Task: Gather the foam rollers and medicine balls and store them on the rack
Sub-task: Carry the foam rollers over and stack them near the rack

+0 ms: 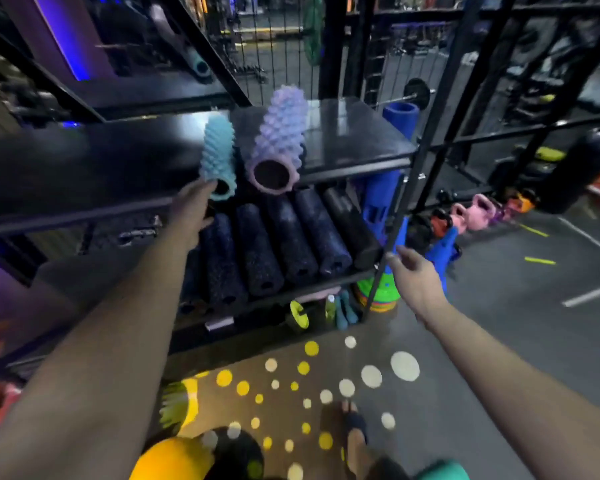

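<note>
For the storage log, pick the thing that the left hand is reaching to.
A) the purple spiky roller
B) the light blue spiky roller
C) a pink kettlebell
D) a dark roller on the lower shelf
B: the left hand has its fingertips at the near end of the light blue spiky roller, which lies on the shelf beside the purple spiky roller.

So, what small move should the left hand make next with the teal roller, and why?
Probably push the teal spiky foam roller a little deeper onto the shelf. Its near end sticks out past the front edge, and the left hand is at that end. The right hand holds nothing.
</note>
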The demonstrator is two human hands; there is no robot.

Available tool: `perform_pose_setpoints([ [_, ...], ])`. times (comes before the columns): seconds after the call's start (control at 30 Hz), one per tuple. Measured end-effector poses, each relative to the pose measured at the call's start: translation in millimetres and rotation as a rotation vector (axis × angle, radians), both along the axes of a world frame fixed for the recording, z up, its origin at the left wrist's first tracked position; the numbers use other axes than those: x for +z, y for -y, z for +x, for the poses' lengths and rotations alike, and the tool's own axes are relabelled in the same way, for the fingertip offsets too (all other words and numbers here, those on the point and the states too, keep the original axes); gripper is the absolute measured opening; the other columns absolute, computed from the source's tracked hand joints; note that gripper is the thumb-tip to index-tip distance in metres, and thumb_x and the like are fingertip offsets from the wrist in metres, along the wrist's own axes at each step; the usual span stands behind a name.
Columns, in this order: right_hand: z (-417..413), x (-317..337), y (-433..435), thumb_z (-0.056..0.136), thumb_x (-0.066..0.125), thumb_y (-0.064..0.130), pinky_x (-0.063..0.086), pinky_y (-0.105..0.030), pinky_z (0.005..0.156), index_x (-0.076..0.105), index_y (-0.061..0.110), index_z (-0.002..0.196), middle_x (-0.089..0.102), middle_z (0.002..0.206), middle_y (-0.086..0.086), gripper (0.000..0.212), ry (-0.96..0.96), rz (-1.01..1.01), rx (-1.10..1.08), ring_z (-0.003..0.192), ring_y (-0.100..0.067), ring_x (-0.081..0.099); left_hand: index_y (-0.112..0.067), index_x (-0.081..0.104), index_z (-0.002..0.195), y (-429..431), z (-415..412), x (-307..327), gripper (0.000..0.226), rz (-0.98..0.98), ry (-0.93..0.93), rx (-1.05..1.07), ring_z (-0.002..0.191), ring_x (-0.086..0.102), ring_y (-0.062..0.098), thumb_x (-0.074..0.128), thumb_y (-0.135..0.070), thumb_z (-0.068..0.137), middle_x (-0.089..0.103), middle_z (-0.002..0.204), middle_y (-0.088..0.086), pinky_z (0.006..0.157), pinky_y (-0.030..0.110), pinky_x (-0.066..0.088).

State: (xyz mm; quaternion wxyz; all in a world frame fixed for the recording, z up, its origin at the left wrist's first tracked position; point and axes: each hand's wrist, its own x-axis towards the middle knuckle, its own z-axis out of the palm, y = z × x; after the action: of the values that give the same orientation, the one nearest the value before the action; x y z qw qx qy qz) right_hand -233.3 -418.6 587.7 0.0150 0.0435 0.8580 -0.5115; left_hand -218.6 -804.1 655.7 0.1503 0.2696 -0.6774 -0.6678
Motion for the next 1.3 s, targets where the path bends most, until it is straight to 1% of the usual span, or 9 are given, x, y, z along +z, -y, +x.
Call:
perform_pose_setpoints([
  [0.17, 90, -11, -62, 0.099, 0.060, 0.033, 0.041, -0.033, 0.105, 0.055, 0.015, 0.144, 0.068, 0.133, -0.005, 0.049, 0.132, 0.213, -0.011, 0.126, -0.023, 0.061, -0.026, 0.060, 0.135, -25, 39, -6, 0.041, -0.005, 0.024, 0.020, 0.124, 0.057, 0.019, 0.064, -0.040, 0.097, 0.063, 0.135, 0.001, 0.102, 0.040, 0.045],
  [0.3, 112, -14, -75, 0.099, 0.059, 0.035, 0.042, -0.030, 0.103, 0.056, 0.019, 0.143, 0.068, 0.133, -0.003, 0.047, 0.189, 0.216, -0.049, 0.127, -0.024, 0.059, -0.021, 0.050, 0.147, -100, 88, -53, 0.049, 0.043, 0.103, -0.152, 0.116, 0.060, 0.019, 0.063, -0.032, 0.100, 0.062, 0.127, -0.001, 0.100, 0.041, 0.049],
  [0.47, 126, -44, -74, 0.098, 0.060, 0.033, 0.039, -0.028, 0.105, 0.053, 0.015, 0.145, 0.067, 0.133, -0.004, 0.050, 0.261, 0.204, 0.001, 0.129, -0.024, 0.057, -0.031, 0.062, 0.128, -203, 144, -129, 0.031, 0.164, 0.211, -0.326, 0.108, 0.069, 0.019, 0.066, -0.033, 0.098, 0.071, 0.115, -0.006, 0.093, 0.042, 0.055],
  [0.6, 134, -85, -93, 0.098, 0.060, 0.036, 0.038, -0.031, 0.110, 0.051, 0.015, 0.147, 0.065, 0.136, -0.004, 0.054, 0.358, 0.185, 0.016, 0.132, -0.025, 0.054, -0.024, 0.066, 0.128, -273, 170, -176, 0.032, 0.240, 0.339, -0.344, 0.103, 0.070, 0.019, 0.067, -0.030, 0.097, 0.073, 0.118, 0.001, 0.083, 0.034, 0.052],
  [0.8, 159, -160, -199, 0.098, 0.057, 0.031, 0.041, -0.034, 0.103, 0.055, 0.009, 0.140, 0.067, 0.132, -0.013, 0.047, 0.518, 0.216, -0.014, 0.129, -0.034, 0.055, -0.021, 0.067, 0.126, -370, 200, -257, 0.029, 0.128, 0.565, -0.385, 0.094, 0.068, 0.018, 0.068, -0.028, 0.097, 0.070, 0.113, 0.000, 0.081, 0.031, 0.050],
  [1.0, 199, -297, -351, 0.094, 0.055, 0.043, 0.042, -0.034, 0.101, 0.054, 0.010, 0.140, 0.065, 0.131, -0.014, 0.057, 0.837, 0.188, -0.089, 0.128, -0.033, 0.056, -0.024, 0.063, 0.116, -491, 240, -395, 0.037, 0.013, 0.865, -0.513, 0.105, 0.068, 0.020, 0.079, -0.031, 0.084, 0.071, 0.121, 0.005, 0.084, 0.031, 0.051],
  [1.17, 245, -479, -416, 0.090, 0.061, 0.049, 0.046, -0.039, 0.103, 0.058, 0.012, 0.132, 0.066, 0.126, -0.017, 0.055, 1.108, 0.201, -0.223, 0.122, -0.037, 0.060, -0.018, 0.060, 0.134, -578, 225, -560, 0.056, -0.155, 0.964, -0.633, 0.106, 0.066, 0.020, 0.073, -0.034, 0.082, 0.068, 0.125, 0.006, 0.090, 0.029, 0.050],
  [1.23, 271, -572, -426, 0.084, 0.061, 0.059, 0.044, -0.040, 0.108, 0.054, 0.005, 0.134, 0.062, 0.132, -0.019, 0.074, 1.180, 0.221, -0.264, 0.127, -0.037, 0.056, -0.020, 0.053, 0.143, -601, 216, -639, 0.054, -0.261, 0.995, -0.777, 0.110, 0.063, 0.021, 0.068, -0.026, 0.092, 0.063, 0.131, 0.004, 0.087, 0.024, 0.043],
  [1.3, 288, -654, -428, 0.086, 0.063, 0.061, 0.032, -0.035, 0.115, 0.039, -0.003, 0.146, 0.050, 0.147, -0.022, 0.091, 1.240, 0.246, -0.281, 0.139, -0.035, 0.045, -0.020, 0.043, 0.152, -612, 211, -733, 0.062, -0.387, 0.994, -0.937, 0.126, 0.057, 0.028, 0.065, -0.022, 0.094, 0.056, 0.143, 0.009, 0.097, 0.027, 0.043],
])
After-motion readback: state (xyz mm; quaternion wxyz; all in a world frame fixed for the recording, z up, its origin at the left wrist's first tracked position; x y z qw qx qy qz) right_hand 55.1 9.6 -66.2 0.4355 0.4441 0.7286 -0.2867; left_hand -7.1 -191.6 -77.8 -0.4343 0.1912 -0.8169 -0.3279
